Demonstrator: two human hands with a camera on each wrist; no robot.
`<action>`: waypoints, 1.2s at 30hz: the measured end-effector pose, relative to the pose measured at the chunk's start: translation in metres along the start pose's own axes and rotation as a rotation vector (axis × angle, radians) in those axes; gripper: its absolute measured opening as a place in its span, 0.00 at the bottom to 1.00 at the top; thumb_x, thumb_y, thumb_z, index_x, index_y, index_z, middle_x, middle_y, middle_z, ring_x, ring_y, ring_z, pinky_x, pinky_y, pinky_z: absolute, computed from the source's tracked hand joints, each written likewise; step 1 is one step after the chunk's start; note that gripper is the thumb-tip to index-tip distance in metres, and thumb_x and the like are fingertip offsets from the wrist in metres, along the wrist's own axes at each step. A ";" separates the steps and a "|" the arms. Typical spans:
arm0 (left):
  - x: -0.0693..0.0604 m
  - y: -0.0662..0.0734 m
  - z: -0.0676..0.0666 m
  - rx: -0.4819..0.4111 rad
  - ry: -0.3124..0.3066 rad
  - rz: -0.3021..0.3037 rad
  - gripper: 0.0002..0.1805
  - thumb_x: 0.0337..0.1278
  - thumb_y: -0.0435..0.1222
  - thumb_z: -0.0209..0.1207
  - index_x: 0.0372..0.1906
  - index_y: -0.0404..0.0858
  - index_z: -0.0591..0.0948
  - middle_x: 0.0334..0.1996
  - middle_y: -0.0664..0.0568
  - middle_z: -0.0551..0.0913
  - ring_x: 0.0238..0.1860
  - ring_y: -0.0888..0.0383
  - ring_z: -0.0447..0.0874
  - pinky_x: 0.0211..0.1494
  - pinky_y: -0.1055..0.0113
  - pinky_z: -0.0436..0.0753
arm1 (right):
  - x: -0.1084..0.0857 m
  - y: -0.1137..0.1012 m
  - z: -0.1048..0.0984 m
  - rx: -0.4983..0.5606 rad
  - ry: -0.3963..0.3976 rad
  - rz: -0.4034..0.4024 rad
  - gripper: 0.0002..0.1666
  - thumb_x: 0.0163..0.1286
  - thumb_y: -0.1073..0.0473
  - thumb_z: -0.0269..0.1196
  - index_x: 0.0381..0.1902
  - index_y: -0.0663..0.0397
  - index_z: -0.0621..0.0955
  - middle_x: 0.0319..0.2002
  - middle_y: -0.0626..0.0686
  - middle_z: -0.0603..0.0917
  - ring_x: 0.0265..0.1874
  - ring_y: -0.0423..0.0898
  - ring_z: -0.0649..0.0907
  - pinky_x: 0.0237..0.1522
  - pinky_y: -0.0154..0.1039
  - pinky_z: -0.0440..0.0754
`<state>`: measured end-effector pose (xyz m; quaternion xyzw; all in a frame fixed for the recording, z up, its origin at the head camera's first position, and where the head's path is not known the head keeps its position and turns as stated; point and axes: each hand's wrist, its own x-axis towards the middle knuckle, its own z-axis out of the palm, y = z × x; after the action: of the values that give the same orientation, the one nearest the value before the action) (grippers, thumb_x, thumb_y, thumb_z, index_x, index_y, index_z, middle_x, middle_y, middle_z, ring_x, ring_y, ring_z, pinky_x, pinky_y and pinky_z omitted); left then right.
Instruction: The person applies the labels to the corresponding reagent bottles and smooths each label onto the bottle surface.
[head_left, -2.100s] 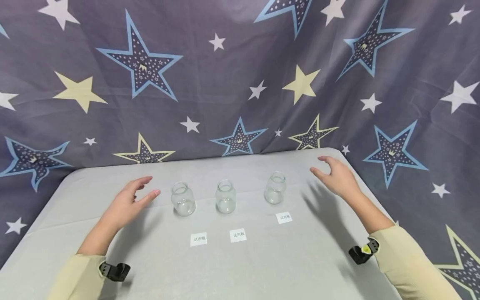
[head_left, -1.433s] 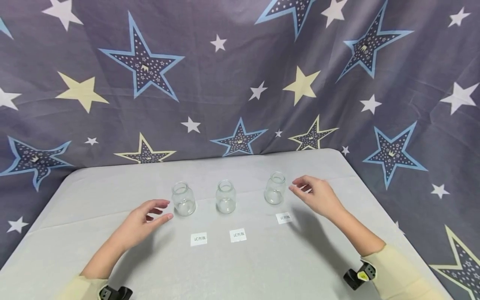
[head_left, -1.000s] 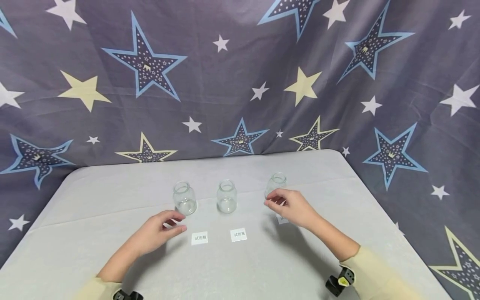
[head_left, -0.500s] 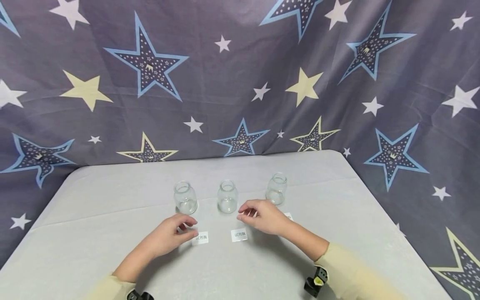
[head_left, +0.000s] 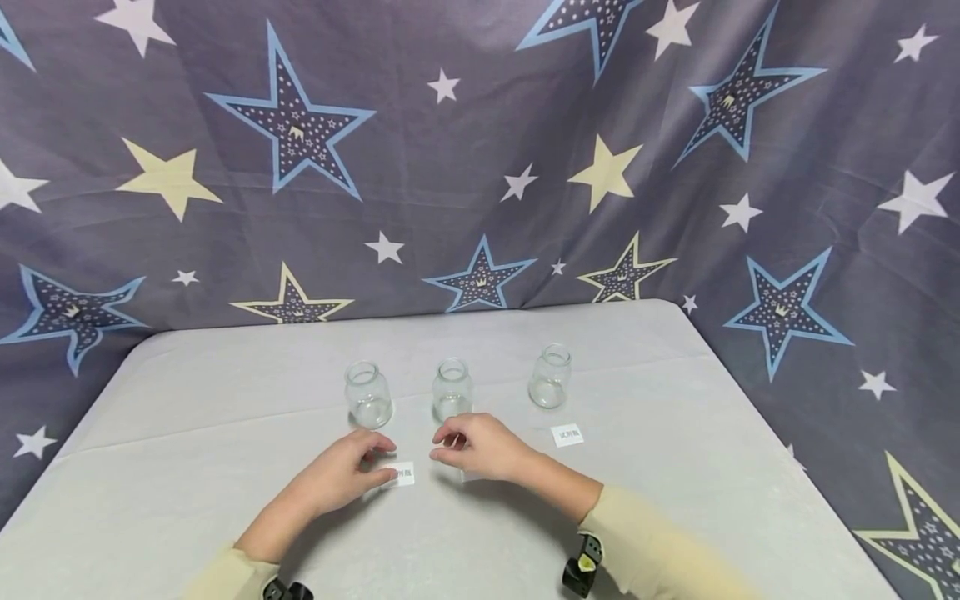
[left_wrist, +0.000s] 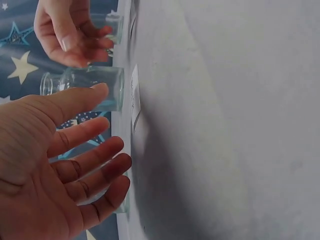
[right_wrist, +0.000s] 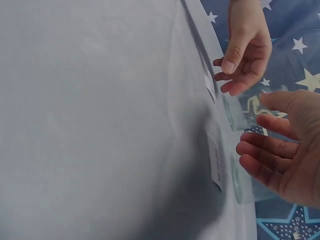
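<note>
Table [head_left: 675,433]: middle jar [head_left: 452,388], clear glass, upright; left jar [head_left: 368,396] and right jar [head_left: 551,380] on either side of it; left hand [head_left: 341,473], front-left of middle jar, right hand [head_left: 480,447], just in front, both with fingers parted, gently bent, holding nothing

The head view looks forward and down over the table [head_left: 465,558], far enough back to include the curtain [head_left: 442,167]. The wrist views, close in and tipped sideways, look past the left grip [head_left: 337,473] and right grip [head_left: 486,447] respectively, each toward the other; both share the grips and jars [head_left: 550,385].
</note>
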<state>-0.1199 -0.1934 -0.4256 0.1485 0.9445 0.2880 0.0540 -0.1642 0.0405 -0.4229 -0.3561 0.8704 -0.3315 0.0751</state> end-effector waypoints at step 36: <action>-0.006 -0.007 0.004 0.020 -0.046 -0.090 0.13 0.42 0.38 0.70 0.37 0.43 0.81 0.32 0.56 0.73 0.31 0.61 0.69 0.35 0.69 0.70 | 0.018 -0.013 0.043 -0.332 -0.049 0.017 0.16 0.54 0.44 0.69 0.37 0.45 0.84 0.25 0.40 0.73 0.23 0.31 0.69 0.25 0.22 0.64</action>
<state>-0.1157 -0.1989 -0.4328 0.1132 0.9515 0.2724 0.0870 -0.1545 -0.0010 -0.4458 -0.3641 0.9142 -0.1736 0.0391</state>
